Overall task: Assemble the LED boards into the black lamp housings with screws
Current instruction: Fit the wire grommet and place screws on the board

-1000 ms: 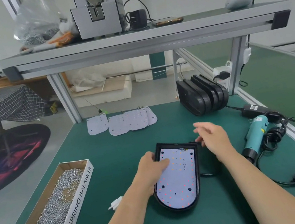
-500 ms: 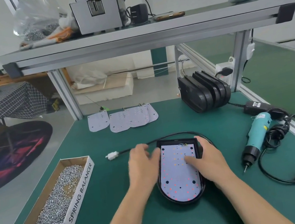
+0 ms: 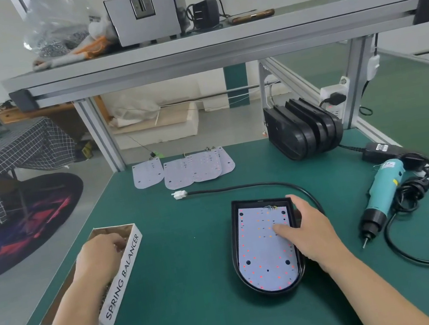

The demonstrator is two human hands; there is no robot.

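Steadying hand: right hand [image 3: 311,231]; thumb flat on the board [image 3: 264,254], fingers curled over the housing [image 3: 235,256] at its 3 o'clock wall, gripping it.
Reaching hand: left hand [image 3: 101,256]; knuckles up, fingers curled down into the box [image 3: 124,275]; whether they hold anything cannot be told.
Housing: black, rounded end at 6 o'clock, lying flat on the green mat [image 3: 189,252] just right of centre.
Board: white, dotted with red and orange points, seated inside the housing; fine wires at its 12 o'clock edge.
Box: open carton lettered SPRING BALANCER, at 9 o'clock of the housing, well apart from it.
Screws [image 3: 103,295]: in the box, mostly hidden by the left arm.
Cable [image 3: 240,186]: black, curving from the housing's 2 o'clock corner to a white plug [image 3: 179,195] at 11 o'clock.
Spare boards [image 3: 188,168]: overlapping row at the mat's far edge, 11 o'clock.
Spare housings [image 3: 302,132]: black, stacked on edge, leaning, at 1 o'clock.
Screwdriver [image 3: 381,190]: teal, corded, lying at 3 o'clock, tip toward 6 o'clock.
Shelf [image 3: 215,44]: grey, overhead at 12 o'clock.
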